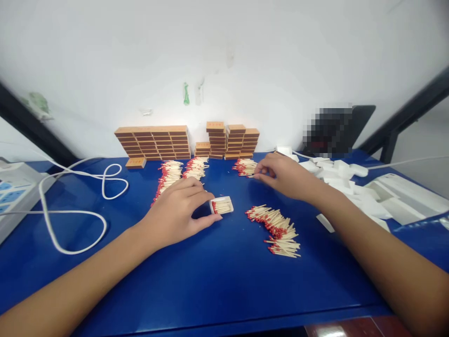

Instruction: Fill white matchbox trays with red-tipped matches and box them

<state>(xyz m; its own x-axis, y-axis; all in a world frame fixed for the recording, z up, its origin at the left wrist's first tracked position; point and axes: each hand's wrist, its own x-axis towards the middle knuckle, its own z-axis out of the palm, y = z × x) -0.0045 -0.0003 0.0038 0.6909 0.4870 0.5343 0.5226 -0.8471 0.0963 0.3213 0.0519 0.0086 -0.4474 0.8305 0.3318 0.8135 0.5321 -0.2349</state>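
Observation:
A small white matchbox tray (222, 205) with a few red-tipped matches in it lies on the blue table (210, 281). My left hand (178, 208) pinches its left end between thumb and fingers. My right hand (282, 177) reaches to the far pile of matches (244, 166), its fingers closed on some of them. Another pile of matches (277, 229) lies near the tray's right side, and two long rows of matches (175, 174) lie behind my left hand.
Stacks of orange matchbox sleeves (154, 142) stand along the white wall, with a second group (231, 139) to the right. A heap of white empty trays (336, 175) lies at the right. A white cable (80, 187) loops at the left beside a power strip (14, 192).

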